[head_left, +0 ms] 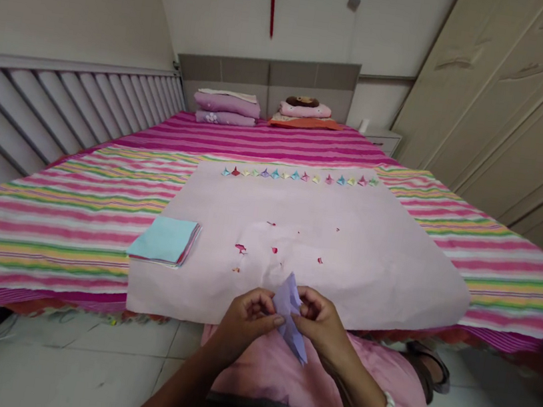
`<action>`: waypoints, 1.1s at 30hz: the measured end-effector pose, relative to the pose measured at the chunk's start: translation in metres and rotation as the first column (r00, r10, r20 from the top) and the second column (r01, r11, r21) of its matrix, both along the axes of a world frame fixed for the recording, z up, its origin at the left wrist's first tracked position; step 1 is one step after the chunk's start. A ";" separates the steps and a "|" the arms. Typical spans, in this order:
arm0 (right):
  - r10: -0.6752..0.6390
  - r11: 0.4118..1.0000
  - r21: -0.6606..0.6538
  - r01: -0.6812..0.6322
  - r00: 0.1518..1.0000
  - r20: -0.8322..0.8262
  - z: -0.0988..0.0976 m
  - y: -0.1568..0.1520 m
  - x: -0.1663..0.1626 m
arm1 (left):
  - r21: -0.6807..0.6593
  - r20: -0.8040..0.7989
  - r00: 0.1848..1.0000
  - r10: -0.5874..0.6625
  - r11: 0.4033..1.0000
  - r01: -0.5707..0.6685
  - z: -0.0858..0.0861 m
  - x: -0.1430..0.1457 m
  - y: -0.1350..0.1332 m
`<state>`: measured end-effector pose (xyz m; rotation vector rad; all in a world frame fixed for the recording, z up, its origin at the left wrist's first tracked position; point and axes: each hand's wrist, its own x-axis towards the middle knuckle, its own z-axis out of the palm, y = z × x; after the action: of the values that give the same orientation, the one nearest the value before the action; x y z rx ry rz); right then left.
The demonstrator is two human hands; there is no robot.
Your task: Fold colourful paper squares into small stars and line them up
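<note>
Between my two hands is a folded piece of purple paper (pixel 290 314), held over my lap at the near edge of a pale sheet (pixel 375 258). My left hand (pixel 253 315) pinches its left side, thumb on the near face. On the other side, my right hand (pixel 321 318) grips the paper between thumb and fingers. Some of the paper's folds are hidden behind the fingers. A stack of square paper (pixel 165 240), light blue on top, lies on the sheet's left side. Along the far edge runs a row of small folded paper pieces (pixel 295 175) in several colours.
Small red marks or scraps (pixel 241 248) dot the middle of the sheet. Beneath it is a bed with a striped cover (pixel 74 203). Folded purple bedding (pixel 227 103) and a pink pile (pixel 305 109) sit by the headboard (pixel 314 78). A wardrobe (pixel 509 95) stands right.
</note>
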<state>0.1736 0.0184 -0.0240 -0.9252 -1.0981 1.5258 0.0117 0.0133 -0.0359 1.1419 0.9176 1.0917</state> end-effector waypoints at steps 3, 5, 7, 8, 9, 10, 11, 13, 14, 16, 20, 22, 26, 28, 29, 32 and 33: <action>0.043 0.999 -0.014 -0.043 0.998 -0.051 0.001 -0.001 -0.002 | -0.012 -0.015 1.000 0.016 1.000 -0.016 -0.003 0.002 -0.001; 0.056 0.998 -0.020 -0.057 0.997 -0.050 0.001 -0.001 -0.004 | 0.059 -0.113 0.992 0.049 0.997 -0.043 -0.003 0.001 -0.001; 0.066 0.997 -0.023 -0.067 0.997 -0.030 -0.001 -0.001 -0.005 | 0.200 -0.262 0.960 0.099 0.979 -0.047 -0.002 -0.002 -0.002; 0.074 0.997 -0.023 -0.074 0.997 -0.020 -0.001 -0.001 -0.006 | 0.284 -0.336 0.934 0.121 0.959 -0.022 -0.001 -0.004 -0.002; 0.082 0.996 -0.021 -0.083 0.997 -0.014 -0.002 -0.001 -0.006 | 0.357 -0.406 0.904 0.131 0.934 0.025 -0.001 -0.006 -0.001; 0.092 0.995 -0.020 -0.093 0.996 -0.011 -0.003 -0.001 -0.007 | 0.411 -0.470 0.874 0.127 0.907 0.089 0.000 -0.009 -0.001; 0.102 0.995 -0.021 -0.102 0.995 -0.007 -0.004 -0.001 -0.007 | 0.444 -0.527 0.843 0.108 0.881 0.164 0.001 -0.011 -0.001; 0.104 0.994 -0.030 -0.104 0.995 0.003 -0.004 -0.001 -0.007 | 0.453 -0.619 0.784 0.048 0.838 0.305 0.004 -0.015 -0.002; 0.100 0.994 -0.037 -0.099 0.995 0.009 -0.005 -0.001 -0.007 | 0.439 -0.652 0.758 0.020 0.826 0.355 0.006 -0.016 -0.002; 0.079 0.995 -0.059 -0.077 0.997 0.021 -0.005 -0.001 -0.007 | 0.420 -0.686 0.728 -0.001 0.816 0.397 0.010 -0.018 -0.002; 0.038 0.994 -0.102 -0.031 0.997 0.067 -0.008 0.000 -0.007 | 0.419 -0.705 0.709 0.015 0.815 0.399 0.009 -0.018 -0.002; 0.026 0.994 -0.106 -0.015 0.994 0.104 -0.010 0.000 -0.006 | 0.412 -0.704 0.711 0.002 0.816 0.406 0.005 -0.018 -0.002; 0.011 0.993 -0.118 0.009 0.986 0.165 -0.013 0.002 -0.004 | 0.376 -0.640 0.767 -0.031 0.859 0.348 -0.004 -0.018 0.000; 0.005 0.994 -0.107 0.012 0.988 0.157 -0.013 0.003 -0.003 | 0.350 -0.605 0.796 -0.041 0.884 0.311 -0.006 -0.017 0.000; 0.000 0.996 -0.093 0.014 0.989 0.148 -0.014 0.003 -0.003 | 0.341 -0.595 0.803 -0.039 0.892 0.296 -0.006 -0.017 0.001; -0.003 0.999 -0.051 0.011 0.988 0.154 -0.015 0.003 -0.003 | 0.355 -0.591 0.806 -0.038 0.885 0.302 -0.003 -0.015 0.002; -0.002 0.999 -0.043 0.010 0.986 0.168 -0.015 0.003 -0.003 | 0.370 -0.589 0.807 -0.036 0.876 0.309 -0.001 -0.014 0.002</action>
<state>0.1707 0.0211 -0.0389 -1.1024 -1.1833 1.4934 -0.0026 0.0156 -0.0366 1.9813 1.0036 0.8297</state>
